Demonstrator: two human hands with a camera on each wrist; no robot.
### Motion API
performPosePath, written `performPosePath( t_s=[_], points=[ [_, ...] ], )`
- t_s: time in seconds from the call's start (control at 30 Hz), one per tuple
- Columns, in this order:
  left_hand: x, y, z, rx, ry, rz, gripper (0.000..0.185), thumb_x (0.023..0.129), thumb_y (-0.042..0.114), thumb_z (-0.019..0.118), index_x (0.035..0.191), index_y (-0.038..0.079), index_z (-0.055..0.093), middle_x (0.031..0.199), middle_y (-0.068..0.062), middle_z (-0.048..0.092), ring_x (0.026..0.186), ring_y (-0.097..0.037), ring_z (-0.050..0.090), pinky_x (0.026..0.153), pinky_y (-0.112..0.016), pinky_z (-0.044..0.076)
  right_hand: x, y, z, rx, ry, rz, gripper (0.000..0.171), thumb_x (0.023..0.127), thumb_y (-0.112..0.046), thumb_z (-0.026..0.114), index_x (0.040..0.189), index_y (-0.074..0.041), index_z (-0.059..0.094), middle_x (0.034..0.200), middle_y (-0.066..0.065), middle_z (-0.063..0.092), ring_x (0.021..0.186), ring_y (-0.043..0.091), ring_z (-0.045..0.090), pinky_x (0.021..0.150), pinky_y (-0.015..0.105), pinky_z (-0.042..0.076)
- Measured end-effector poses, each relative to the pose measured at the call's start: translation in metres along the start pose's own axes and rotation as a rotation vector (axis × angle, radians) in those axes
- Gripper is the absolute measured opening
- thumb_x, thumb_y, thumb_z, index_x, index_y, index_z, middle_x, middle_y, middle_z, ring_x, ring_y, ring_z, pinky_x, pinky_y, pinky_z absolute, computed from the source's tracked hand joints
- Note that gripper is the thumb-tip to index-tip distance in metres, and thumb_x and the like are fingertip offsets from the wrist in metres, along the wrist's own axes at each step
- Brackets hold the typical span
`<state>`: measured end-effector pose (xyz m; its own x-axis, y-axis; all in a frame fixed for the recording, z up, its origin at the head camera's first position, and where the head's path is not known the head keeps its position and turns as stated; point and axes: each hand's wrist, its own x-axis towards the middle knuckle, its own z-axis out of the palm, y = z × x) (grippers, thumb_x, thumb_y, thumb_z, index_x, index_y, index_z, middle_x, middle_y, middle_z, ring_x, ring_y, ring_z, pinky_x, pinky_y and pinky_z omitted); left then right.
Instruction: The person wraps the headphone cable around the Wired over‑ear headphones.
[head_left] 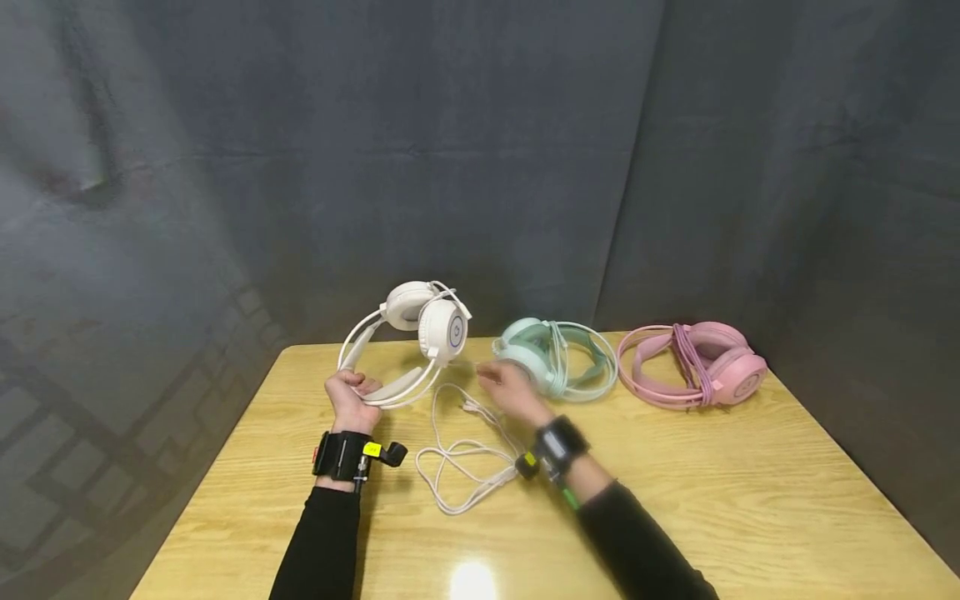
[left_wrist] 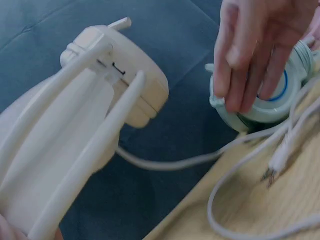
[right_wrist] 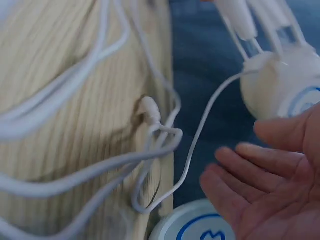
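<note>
Held up over the table's far left part is a pair of white headphones [head_left: 442,332], its headband gripped by my left hand [head_left: 351,402]. The ear cups point away from me, with a thin microphone arm at one cup. From them a white cable [head_left: 457,452] trails onto the wood in loose loops, its plug ends [left_wrist: 280,157] lying near the far edge. My right hand [head_left: 517,393], blurred in the head view, hovers beside the mint-green headphones [head_left: 525,364]. Its fingers [right_wrist: 240,172] are loosely extended and hold nothing in the right wrist view.
Pink headphones [head_left: 738,377], their cable bundled round the band, lie at the table's far right. The mint pair also has its cable tied up. Dark grey cloth [head_left: 450,167] hangs behind the wooden table [head_left: 712,500] and along both sides.
</note>
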<state>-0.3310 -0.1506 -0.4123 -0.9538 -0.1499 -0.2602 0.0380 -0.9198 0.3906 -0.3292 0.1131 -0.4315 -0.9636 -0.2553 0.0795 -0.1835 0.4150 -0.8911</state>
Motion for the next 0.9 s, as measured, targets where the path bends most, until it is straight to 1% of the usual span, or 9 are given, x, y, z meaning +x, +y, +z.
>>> performPosePath(
  t_s=[0.07, 0.17, 0.23, 0.37, 0.5, 0.6, 0.67, 0.8, 0.9],
  points=[
    [0.001, 0.003, -0.001, -0.018, 0.006, -0.003, 0.019, 0.077, -0.001, 0.023, 0.085, 0.016, 0.026, 0.048, 0.003, 0.028, 0.037, -0.009, 0.025, 0.034, -0.019, 0.025, 0.006, -0.001, 0.004, -0.153, -0.019, -0.064, 0.044, 0.099, -0.011, 0.051, 0.141, 0.001, 0.046, 0.14, 0.021, 0.053, 0.122, 0.038, 0.056, 0.106, 0.05, 0.044],
    [0.002, 0.006, -0.002, -0.034, 0.021, -0.005, 0.021, 0.075, -0.002, 0.025, 0.082, 0.018, 0.023, 0.047, 0.003, 0.028, 0.037, -0.01, 0.025, 0.035, -0.02, 0.025, 0.011, -0.007, 0.008, -0.288, -0.09, -0.103, 0.048, 0.098, -0.008, 0.052, 0.143, 0.004, 0.042, 0.132, 0.027, 0.055, 0.117, 0.04, 0.058, 0.104, 0.051, 0.046],
    [0.002, 0.007, -0.002, -0.034, 0.032, 0.008, 0.022, 0.073, -0.003, 0.026, 0.08, 0.018, 0.022, 0.046, 0.003, 0.027, 0.036, -0.01, 0.025, 0.035, -0.02, 0.024, 0.014, -0.011, 0.011, -0.38, -0.139, -0.118, 0.044, 0.095, -0.009, 0.057, 0.136, 0.006, 0.048, 0.121, 0.027, 0.061, 0.105, 0.039, 0.061, 0.096, 0.049, 0.051],
    [0.002, 0.008, -0.004, -0.035, 0.048, 0.028, 0.022, 0.074, -0.003, 0.025, 0.08, 0.017, 0.022, 0.047, 0.003, 0.027, 0.037, -0.01, 0.024, 0.035, -0.02, 0.025, 0.016, -0.01, 0.014, -0.521, -0.253, -0.097, 0.021, 0.092, -0.016, 0.064, 0.108, -0.001, 0.066, 0.09, 0.009, 0.066, 0.076, 0.021, 0.06, 0.072, 0.034, 0.054],
    [0.002, 0.009, -0.004, -0.033, 0.057, 0.025, 0.022, 0.076, -0.002, 0.026, 0.083, 0.018, 0.022, 0.049, 0.004, 0.026, 0.039, -0.01, 0.024, 0.035, -0.02, 0.025, 0.013, -0.004, 0.014, -0.589, -0.301, -0.105, 0.006, 0.087, -0.012, 0.069, 0.083, -0.007, 0.068, 0.072, 0.001, 0.061, 0.062, 0.014, 0.053, 0.059, 0.026, 0.048],
    [0.002, 0.01, -0.003, -0.033, 0.046, 0.024, 0.024, 0.075, -0.002, 0.026, 0.084, 0.019, 0.022, 0.05, 0.004, 0.026, 0.038, -0.01, 0.025, 0.035, -0.019, 0.025, 0.008, -0.005, 0.007, -0.62, -0.313, -0.137, 0.007, 0.086, -0.014, 0.07, 0.082, -0.009, 0.069, 0.071, -0.001, 0.062, 0.061, 0.012, 0.052, 0.059, 0.024, 0.047],
    [0.002, 0.01, -0.002, -0.031, 0.036, 0.023, 0.025, 0.073, -0.003, 0.027, 0.084, 0.019, 0.022, 0.049, 0.004, 0.027, 0.037, -0.01, 0.026, 0.035, -0.019, 0.025, 0.003, -0.009, -0.001, -0.627, -0.366, -0.143, 0.013, 0.089, -0.02, 0.068, 0.084, -0.008, 0.069, 0.069, -0.003, 0.06, 0.059, 0.01, 0.05, 0.056, 0.024, 0.045],
    [0.002, 0.011, -0.002, -0.035, 0.031, 0.014, 0.026, 0.07, -0.004, 0.027, 0.083, 0.018, 0.022, 0.047, 0.003, 0.027, 0.037, -0.011, 0.026, 0.035, -0.02, 0.025, -0.005, -0.015, -0.019, -0.67, -0.552, -0.129, 0.031, 0.096, -0.034, 0.059, 0.078, -0.01, 0.066, 0.059, -0.009, 0.051, 0.051, 0.006, 0.042, 0.049, 0.021, 0.039],
    [0.001, 0.012, -0.001, -0.036, 0.036, 0.023, 0.025, 0.071, -0.003, 0.027, 0.083, 0.018, 0.022, 0.048, 0.003, 0.026, 0.037, -0.01, 0.025, 0.035, -0.02, 0.025, -0.007, -0.019, -0.027, -0.662, -0.656, -0.142, 0.043, 0.1, -0.036, 0.051, 0.075, -0.003, 0.063, 0.054, -0.009, 0.046, 0.046, 0.005, 0.037, 0.045, 0.02, 0.034]
  ],
)
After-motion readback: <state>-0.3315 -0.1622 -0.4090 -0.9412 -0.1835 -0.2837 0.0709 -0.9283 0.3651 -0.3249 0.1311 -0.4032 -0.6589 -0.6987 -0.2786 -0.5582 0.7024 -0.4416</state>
